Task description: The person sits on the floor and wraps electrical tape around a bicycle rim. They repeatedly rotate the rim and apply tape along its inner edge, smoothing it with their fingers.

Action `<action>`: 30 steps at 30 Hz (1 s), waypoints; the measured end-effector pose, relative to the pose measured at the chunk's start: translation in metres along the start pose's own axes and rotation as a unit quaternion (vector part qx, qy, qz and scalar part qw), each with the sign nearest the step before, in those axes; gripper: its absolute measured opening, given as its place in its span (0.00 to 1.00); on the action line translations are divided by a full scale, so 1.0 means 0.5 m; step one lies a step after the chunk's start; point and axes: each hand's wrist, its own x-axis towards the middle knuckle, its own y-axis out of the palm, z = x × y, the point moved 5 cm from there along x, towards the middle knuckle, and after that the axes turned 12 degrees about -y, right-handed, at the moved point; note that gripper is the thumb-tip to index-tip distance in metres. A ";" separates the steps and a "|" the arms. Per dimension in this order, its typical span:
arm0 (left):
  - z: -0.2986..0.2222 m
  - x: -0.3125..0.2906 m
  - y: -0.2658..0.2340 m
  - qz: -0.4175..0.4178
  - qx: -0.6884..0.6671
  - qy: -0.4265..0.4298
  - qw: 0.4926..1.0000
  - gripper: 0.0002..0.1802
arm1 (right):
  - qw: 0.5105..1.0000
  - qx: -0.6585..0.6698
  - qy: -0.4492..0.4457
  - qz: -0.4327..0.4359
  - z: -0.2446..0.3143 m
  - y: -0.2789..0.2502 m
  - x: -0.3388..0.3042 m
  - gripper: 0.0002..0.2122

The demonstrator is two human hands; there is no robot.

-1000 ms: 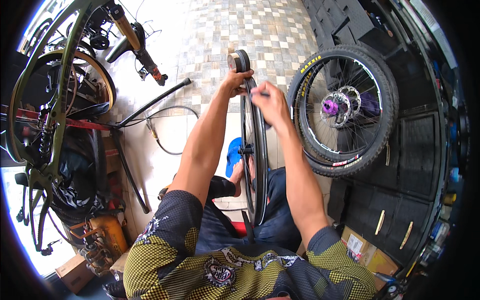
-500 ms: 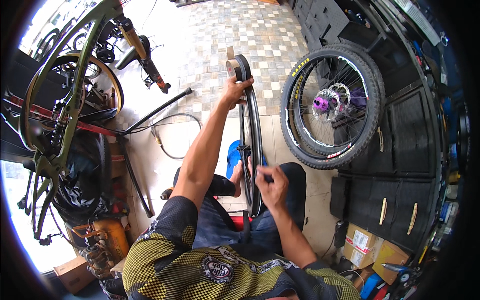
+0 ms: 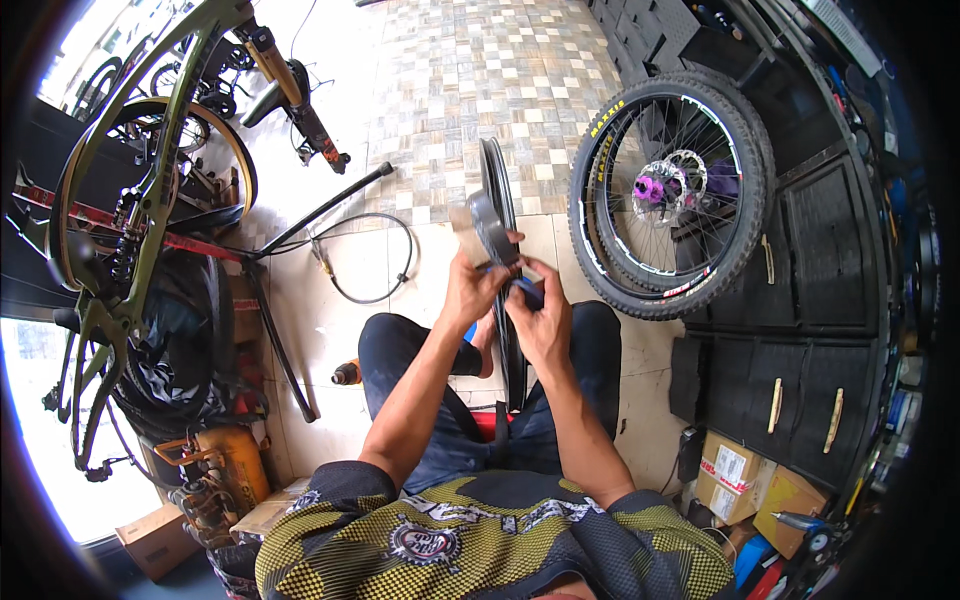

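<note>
A bare black bicycle wheel rim stands upright between my legs, seen almost edge-on. Over its upper part, my left hand grips a roll of dark tape, blurred by motion, with a pale brown flap at its left side. Close beside it, my right hand is closed, fingers pinched round a small dark blue object whose kind I cannot make out. Both hands meet just in front of the rim, their fingertips nearly touching. The hands and the tape roll hide part of the rim.
Two knobby-tyred wheels with purple hubs lean against black cabinets on the right. At left, a green bike frame hangs on a stand with a black leg. A looped cable and an orange-black bottle-like object lie on the floor.
My left hand has brought the tape roll down from the top of the rim toward me. My right hand has risen to meet it, and a small blue object now shows in it.
</note>
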 end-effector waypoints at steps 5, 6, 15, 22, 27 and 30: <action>0.021 -0.080 0.001 -0.047 -0.088 -0.049 0.994 0.17 | 0.997 0.031 0.028 0.060 0.007 -0.009 -0.039 0.28; 0.015 -0.098 0.003 -0.059 -0.086 -0.081 0.991 0.18 | 0.997 0.002 -0.012 0.073 -0.013 -0.004 -0.043 0.29; -0.076 -0.118 -0.056 0.015 -0.341 -0.061 0.938 0.18 | 0.993 0.012 0.041 0.109 0.011 0.008 -0.041 0.31; -0.171 -0.009 -0.082 0.033 -0.138 -0.054 0.988 0.35 | 0.989 0.030 0.029 0.140 -0.006 0.038 -0.053 0.30; -0.241 0.124 -0.089 0.093 -0.059 0.001 0.994 0.30 | 0.992 0.028 0.018 0.121 -0.004 0.022 -0.051 0.30; -0.241 0.187 -0.075 0.146 -0.215 -0.122 0.958 0.26 | 0.993 0.027 0.003 0.113 -0.009 0.019 -0.049 0.30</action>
